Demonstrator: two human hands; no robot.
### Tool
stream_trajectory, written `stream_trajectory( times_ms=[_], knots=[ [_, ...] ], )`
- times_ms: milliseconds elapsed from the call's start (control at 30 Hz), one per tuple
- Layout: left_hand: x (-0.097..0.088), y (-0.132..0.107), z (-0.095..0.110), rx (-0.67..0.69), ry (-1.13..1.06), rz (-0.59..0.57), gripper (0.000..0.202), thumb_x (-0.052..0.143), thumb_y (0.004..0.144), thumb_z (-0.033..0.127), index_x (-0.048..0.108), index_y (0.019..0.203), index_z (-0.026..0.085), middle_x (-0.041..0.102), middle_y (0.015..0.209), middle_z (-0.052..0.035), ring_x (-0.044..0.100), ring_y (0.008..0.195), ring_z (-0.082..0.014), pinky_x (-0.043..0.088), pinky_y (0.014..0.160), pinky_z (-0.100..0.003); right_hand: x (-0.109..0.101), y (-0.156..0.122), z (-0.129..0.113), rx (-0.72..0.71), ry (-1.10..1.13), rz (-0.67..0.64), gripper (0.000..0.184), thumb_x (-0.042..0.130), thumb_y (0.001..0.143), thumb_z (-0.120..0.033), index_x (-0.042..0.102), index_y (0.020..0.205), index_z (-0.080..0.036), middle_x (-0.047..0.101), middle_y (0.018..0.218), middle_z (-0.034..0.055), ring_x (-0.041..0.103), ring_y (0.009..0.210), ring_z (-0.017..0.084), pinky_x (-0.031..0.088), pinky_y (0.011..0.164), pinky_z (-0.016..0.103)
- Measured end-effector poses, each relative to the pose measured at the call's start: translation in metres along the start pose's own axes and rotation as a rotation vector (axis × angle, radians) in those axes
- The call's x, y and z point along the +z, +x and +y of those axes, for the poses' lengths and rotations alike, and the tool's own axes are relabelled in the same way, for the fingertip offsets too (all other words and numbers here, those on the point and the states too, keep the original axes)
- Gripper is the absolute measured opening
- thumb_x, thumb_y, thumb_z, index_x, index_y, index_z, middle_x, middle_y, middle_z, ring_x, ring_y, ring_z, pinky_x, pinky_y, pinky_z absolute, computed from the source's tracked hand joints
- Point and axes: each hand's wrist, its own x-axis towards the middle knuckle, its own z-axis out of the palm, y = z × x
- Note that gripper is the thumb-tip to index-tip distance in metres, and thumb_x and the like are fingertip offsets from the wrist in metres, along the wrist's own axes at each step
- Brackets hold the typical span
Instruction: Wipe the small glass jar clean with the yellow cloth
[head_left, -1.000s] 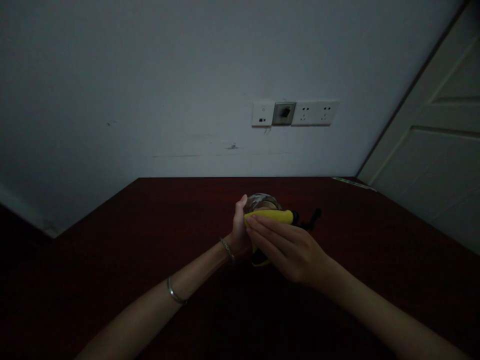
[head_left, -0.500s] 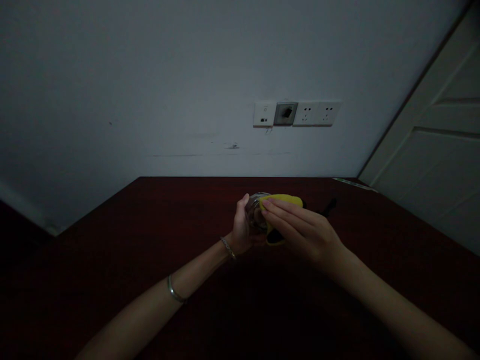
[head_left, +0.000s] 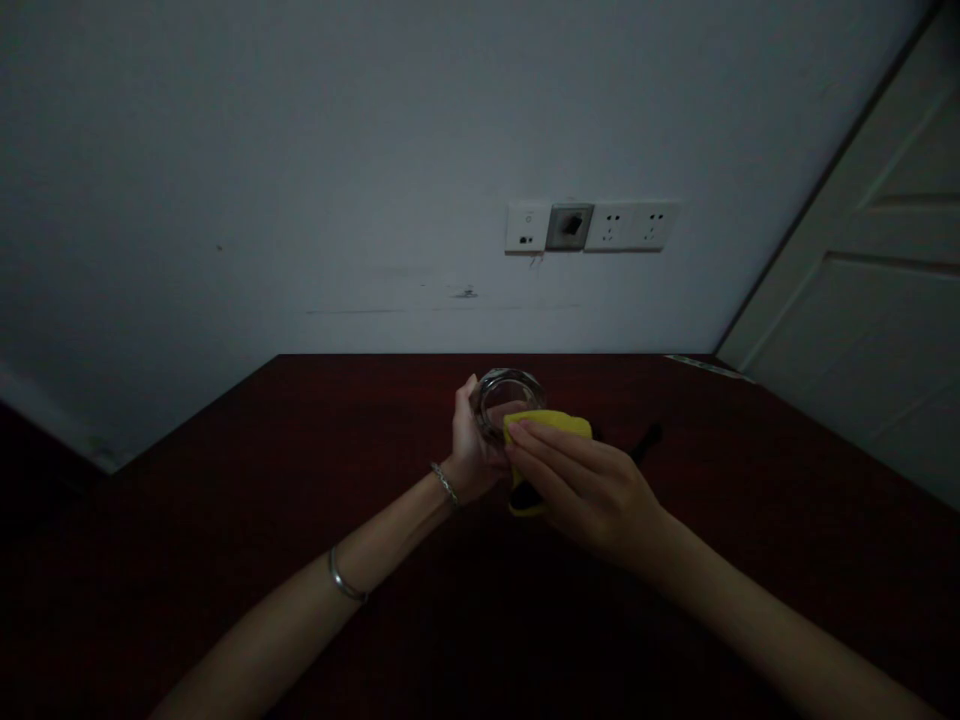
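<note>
Slanting in from eight o'clock, the left hand point(head_left: 471, 452) curls around a clear glass point(head_left: 501, 388), while the right hand point(head_left: 596, 492), reaching from four, its fingers together, clamps a yellow thing point(head_left: 553, 419) (partly black) showing at their twelve o'clock, overlapping the glass's five.

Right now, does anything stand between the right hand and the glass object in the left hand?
Yes: the yellow item, held in the right hand, overlaps the lower right of the glass object in the left hand. Nothing else visible stands in the way; whether item and glass touch is unclear.
</note>
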Motion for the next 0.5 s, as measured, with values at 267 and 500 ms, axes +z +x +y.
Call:
stream_trajectory(
  times_ms=[267, 500],
  knots=[
    [0.018, -0.006, -0.016, -0.066, -0.117, -0.053, 0.071, 0.024, 0.088, 0.058, 0.066, 0.068, 0.005, 0.066, 0.064, -0.0142, 0.063, 0.06, -0.0195, 0.051, 0.066, -0.029, 0.001, 0.001, -0.003, -0.026, 0.087, -0.027, 0.024, 0.044, 0.089, -0.003, 0.062, 0.103, 0.002, 0.068, 0.106, 0.021, 0.062, 0.108, 0.027, 0.057, 0.089, 0.039],
    [0.008, 0.0, -0.026, 0.012, -0.061, -0.058, 0.057, 0.038, 0.086, 0.054, 0.067, 0.078, 0.006, 0.066, 0.068, -0.0101, 0.062, 0.06, -0.0172, 0.049, 0.064, -0.027, -0.001, -0.002, 0.009, -0.016, 0.066, -0.003, 0.026, 0.043, 0.09, -0.006, 0.06, 0.109, -0.004, 0.069, 0.107, 0.0185, 0.061, 0.11, 0.024, 0.055, 0.092, 0.038]
  ],
)
